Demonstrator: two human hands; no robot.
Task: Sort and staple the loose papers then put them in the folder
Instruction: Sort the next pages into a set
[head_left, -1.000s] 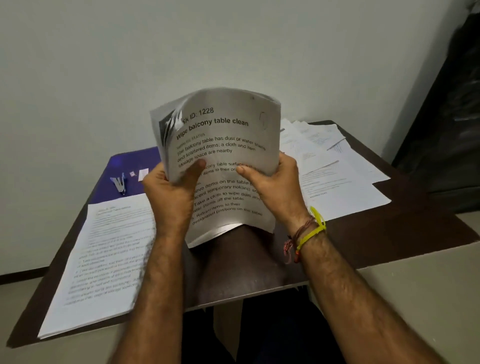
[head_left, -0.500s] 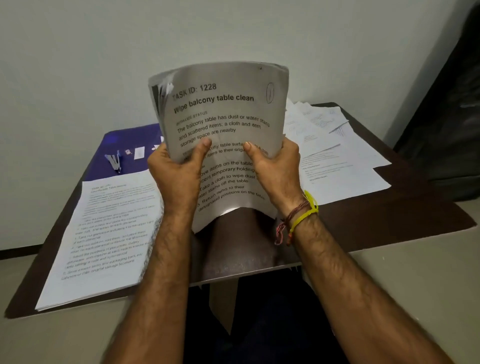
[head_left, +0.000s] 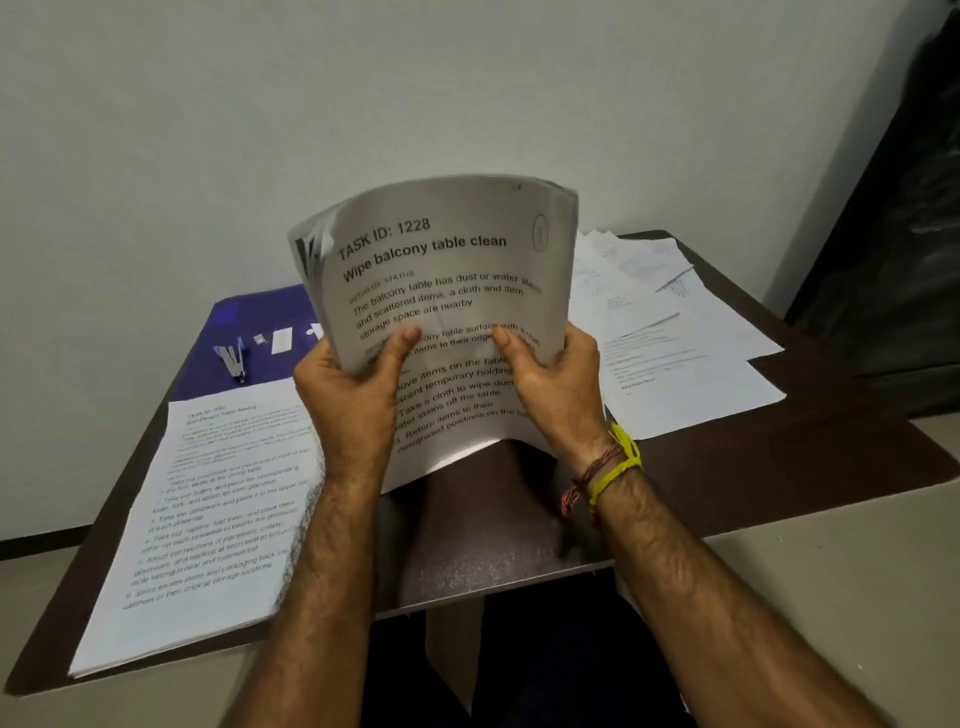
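I hold a stack of printed papers (head_left: 447, 260) upright over the dark table (head_left: 493, 535), its top sheet headed "TASK ID: 1228". My left hand (head_left: 353, 400) grips its left edge and my right hand (head_left: 558, 387) grips its right edge, both thumbs pressed on the front. The stack bows toward me and its lower edge rests near the tabletop. A blue folder (head_left: 249, 317) lies flat at the back left with a small stapler (head_left: 231, 358) on it. Another paper pile (head_left: 208, 519) lies at the front left.
Loose sheets (head_left: 670, 338) are spread over the table's back right. A few small white and red scraps (head_left: 278, 340) sit on the folder. A pale wall rises behind the table, and a dark object (head_left: 893, 234) stands at the right.
Both hands lifted the stack half a second ago and have since brought it back down toward the table. The grip on both edges is unchanged.
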